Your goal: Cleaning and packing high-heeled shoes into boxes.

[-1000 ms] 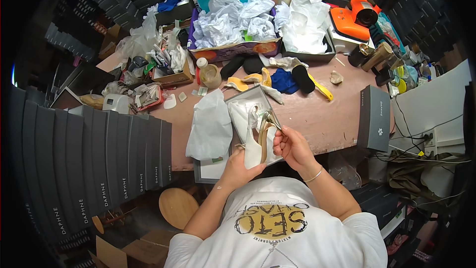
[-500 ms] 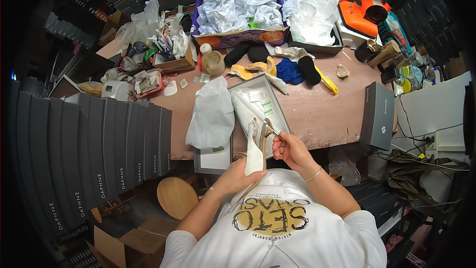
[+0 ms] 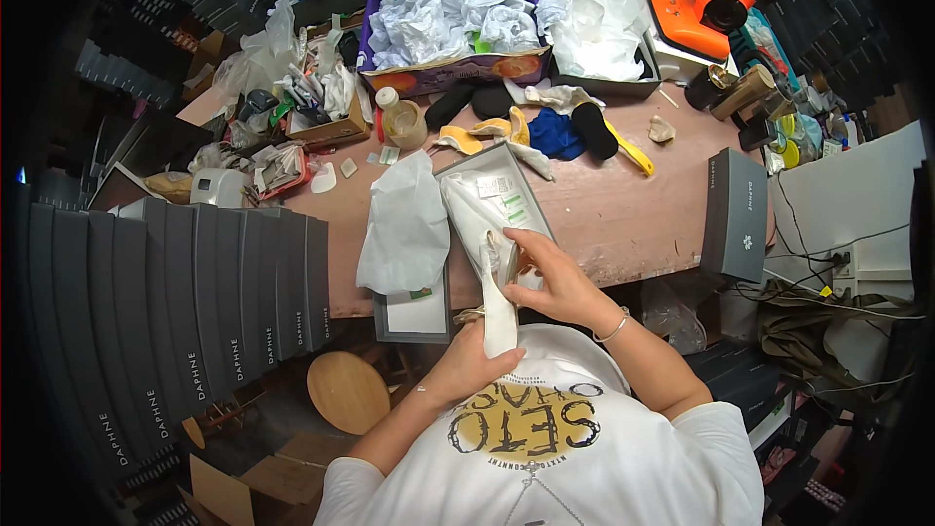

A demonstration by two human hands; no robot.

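Note:
I hold a white high-heeled shoe [image 3: 497, 307] upright at the table's near edge. My left hand [image 3: 467, 365] grips its lower end from below. My right hand [image 3: 552, 280] is closed around its upper part and strap. Just beyond lies an open grey shoe box [image 3: 516, 168] with a second white shoe [image 3: 467, 206] resting on white paper inside it. White tissue paper [image 3: 404, 224] drapes over the box's left side and over the grey box lid [image 3: 414, 315].
A closed grey box [image 3: 735, 214] lies at the table's right end. Black insoles [image 3: 472, 102], yellow shoe parts [image 3: 487, 131], a blue cloth [image 3: 555, 134], a tape roll [image 3: 401, 123] and boxes of crumpled paper [image 3: 458, 15] crowd the far side. Stacked dark shoe boxes [image 3: 185, 312] rise left; a round stool [image 3: 348, 392] below.
The shoe has come nearer to my body and stands more upright. My right hand has slid over its upper part, and the camera view has shifted slightly down the table.

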